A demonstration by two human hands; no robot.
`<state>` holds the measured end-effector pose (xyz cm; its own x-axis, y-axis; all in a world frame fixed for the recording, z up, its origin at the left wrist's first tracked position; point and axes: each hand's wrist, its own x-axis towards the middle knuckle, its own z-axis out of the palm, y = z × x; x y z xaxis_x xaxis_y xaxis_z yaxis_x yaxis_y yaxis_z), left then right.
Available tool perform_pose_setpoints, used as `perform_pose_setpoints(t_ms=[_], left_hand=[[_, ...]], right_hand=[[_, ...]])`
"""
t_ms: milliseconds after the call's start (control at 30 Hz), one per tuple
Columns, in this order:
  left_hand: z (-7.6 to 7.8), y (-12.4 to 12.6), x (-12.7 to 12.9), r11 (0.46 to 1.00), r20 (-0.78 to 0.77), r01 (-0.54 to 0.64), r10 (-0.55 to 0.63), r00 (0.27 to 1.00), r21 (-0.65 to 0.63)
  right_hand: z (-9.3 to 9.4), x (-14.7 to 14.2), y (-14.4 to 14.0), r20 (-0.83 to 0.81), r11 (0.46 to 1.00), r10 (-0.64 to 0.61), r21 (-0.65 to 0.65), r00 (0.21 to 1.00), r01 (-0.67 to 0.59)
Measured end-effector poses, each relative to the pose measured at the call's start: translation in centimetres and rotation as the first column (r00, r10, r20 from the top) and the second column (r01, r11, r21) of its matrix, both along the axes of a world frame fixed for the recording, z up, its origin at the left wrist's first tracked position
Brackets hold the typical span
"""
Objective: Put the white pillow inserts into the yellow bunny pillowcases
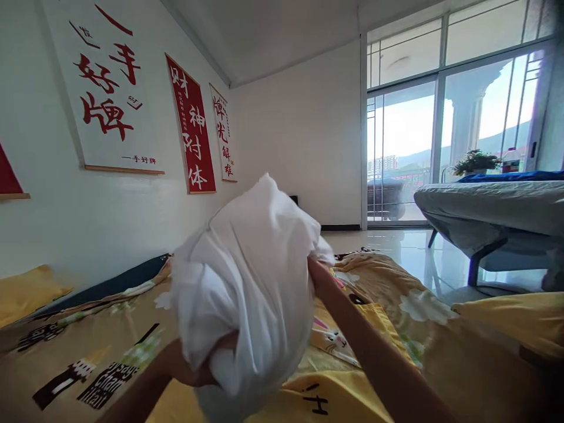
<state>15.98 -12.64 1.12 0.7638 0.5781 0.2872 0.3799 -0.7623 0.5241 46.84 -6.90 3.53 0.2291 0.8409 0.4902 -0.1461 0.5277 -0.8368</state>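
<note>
A bulky bundle of soft white cloth (pixel 251 282) is held up in front of me, puffed out and creased, hiding the bedding behind it. Whether it is padded inside, I cannot tell. My left hand (pixel 198 365) grips its lower left side, with the fingers partly sunk into a fold. On the right edge, my right hand (pixel 318 273) is closed on the cloth, its fingertips hidden by the fabric. Below lies a yellow fabric piece (pixel 339 399) printed with "Hi", and beside my right forearm is a yellow piece with a rabbit print (pixel 335 341).
Patterned brown bedding (pixel 388 288) spreads around me. A yellow pillow (pixel 30 291) lies at the left and yellow fabric (pixel 515 317) at the right. A covered table (pixel 493 205) stands right, near sliding glass doors (pixel 400 147). Scrolls (pixel 191 126) hang on the left wall.
</note>
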Motion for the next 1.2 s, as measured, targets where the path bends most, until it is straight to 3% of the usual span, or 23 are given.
perform_pose_setpoints(t_ms=[67, 100, 167, 233, 333, 400, 500, 567, 600, 700, 767, 833, 900, 1000, 1067, 1100, 1133, 1200], left_hand=[[-1.6, 0.5, 2.6, 0.999, -0.124, -0.003, -0.003, 0.992, -0.044], [-2.2, 0.7, 4.1, 0.997, -0.145, -0.032, 0.023, 0.989, -0.065], [-3.0, 0.9, 6.7, 0.995, -0.203, -0.007, -0.013, 0.979, -0.100], [-3.3, 0.7, 8.4, 0.990, -0.312, 0.100, -0.127, 0.942, -0.100], [-3.3, 0.3, 9.0, 0.983, -0.391, 0.171, -0.186, 0.901, -0.073], [-3.2, 0.5, 8.5, 0.990, -0.268, 0.126, -0.137, 0.954, -0.056], [-3.0, 1.6, 8.2, 0.999, 0.108, -0.023, 0.027, 0.994, -0.042], [-3.3, 2.7, 8.8, 0.987, 0.324, -0.104, 0.139, 0.936, -0.123], [-3.7, 3.3, 9.4, 0.974, 0.386, -0.096, 0.170, 0.907, -0.203], [-6.1, 4.8, 11.2, 0.901, 0.487, 0.027, 0.208, 0.848, -0.432], [-7.8, 5.7, 12.0, 0.879, 0.546, 0.022, 0.277, 0.791, -0.476], [-8.7, 6.5, 12.2, 0.863, 0.578, -0.057, 0.383, 0.721, -0.502], [-8.3, 7.2, 11.8, 0.827, 0.570, -0.077, 0.448, 0.689, -0.557], [-6.3, 7.6, 10.9, 0.782, 0.593, 0.113, 0.361, 0.720, -0.613], [-5.3, 7.1, 10.7, 0.710, 0.581, 0.263, 0.247, 0.776, -0.653], [-5.0, 6.6, 10.8, 0.678, 0.550, 0.283, 0.214, 0.807, -0.678], [-4.9, 6.0, 11.0, 0.670, 0.512, 0.265, 0.200, 0.836, -0.694], [-4.8, 4.5, 11.7, 0.739, 0.469, 0.164, 0.225, 0.854, -0.653]], right_hand=[[3.3, 1.7, -0.5, 0.026, 0.980, -0.191, 0.068, 0.981, 0.189], [5.2, 2.4, -1.1, 0.047, 0.943, -0.312, 0.139, 0.949, 0.303], [9.2, 3.8, -2.7, 0.068, 0.818, -0.527, 0.313, 0.847, 0.483], [13.0, 5.2, -4.7, 0.091, 0.680, -0.693, 0.411, 0.715, 0.607], [16.9, 7.8, -7.7, 0.194, 0.567, -0.817, 0.441, 0.542, 0.696], [18.2, 9.7, -9.6, 0.278, 0.512, -0.859, 0.464, 0.430, 0.723], [18.7, 11.5, -11.7, 0.402, 0.428, -0.887, 0.533, 0.226, 0.730], [18.2, 11.5, -12.3, 0.518, 0.462, -0.843, 0.564, 0.142, 0.685], [17.7, 11.1, -12.4, 0.599, 0.517, -0.792, 0.556, 0.118, 0.650], [14.9, 9.3, -11.6, 0.866, 0.764, -0.495, 0.395, 0.071, 0.510], [12.3, 8.5, -10.8, 0.955, 0.866, -0.296, 0.254, 0.030, 0.431], [9.9, 8.3, -10.0, 0.979, 0.907, -0.203, 0.179, 0.021, 0.381], [8.3, 8.6, -9.7, 0.984, 0.929, -0.171, 0.146, 0.044, 0.341], [7.7, 9.1, -9.8, 0.986, 0.964, -0.094, 0.056, 0.135, 0.258], [8.1, 9.1, -9.8, 0.975, 0.986, 0.055, -0.087, 0.214, 0.142], [8.3, 9.1, -9.7, 0.960, 0.983, 0.147, -0.169, 0.237, 0.076], [8.5, 9.0, -9.4, 0.942, 0.972, 0.219, -0.233, 0.252, 0.025], [8.6, 8.4, -8.7, 0.923, 0.970, 0.220, -0.240, 0.317, 0.026]])
